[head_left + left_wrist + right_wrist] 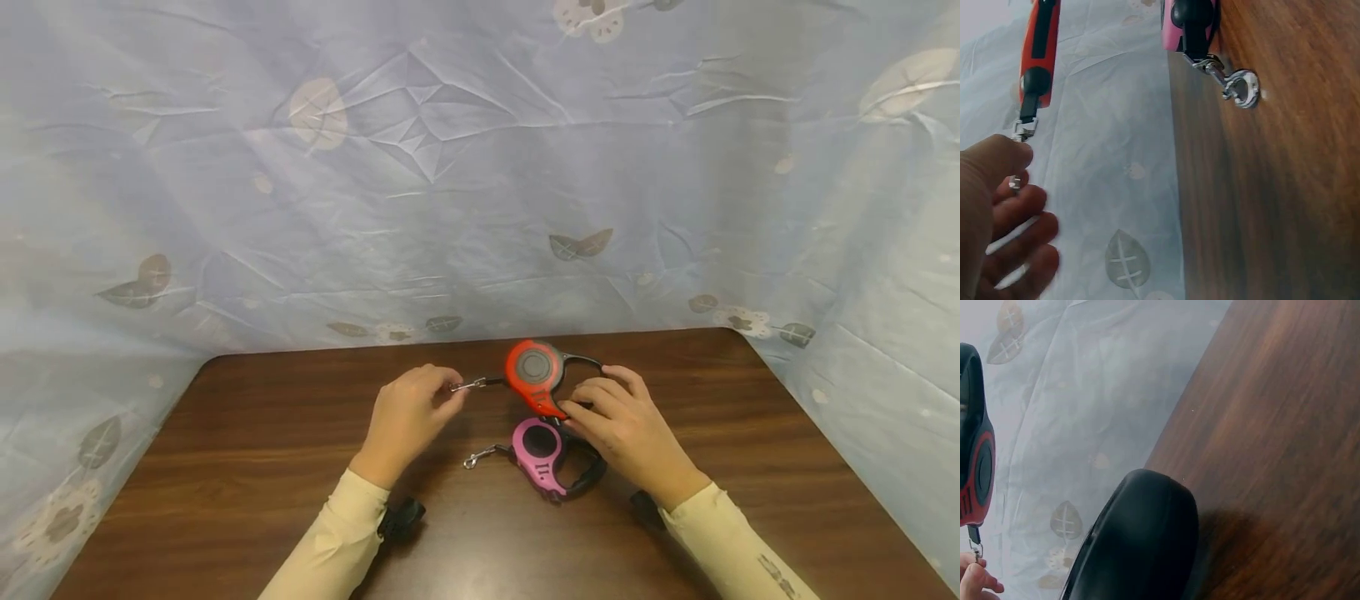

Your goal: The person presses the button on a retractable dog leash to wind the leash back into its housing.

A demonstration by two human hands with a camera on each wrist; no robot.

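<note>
A red retractable dog leash with a grey round centre is held between the two hands. My left hand pinches its metal snap hook between thumb and fingers; in the left wrist view the remaining fingers are spread below the hook. On the other side, my right hand grips the black loop handle. Just nearer than the red one lies a pink retractable leash on the table, its own snap hook pointing left. Its black handle looms large in the right wrist view.
The brown wood-grain table ends at a rounded far edge. Behind it and at both sides hangs a pale curtain with leaf and flower prints. A black wrist strap sits at the left cuff.
</note>
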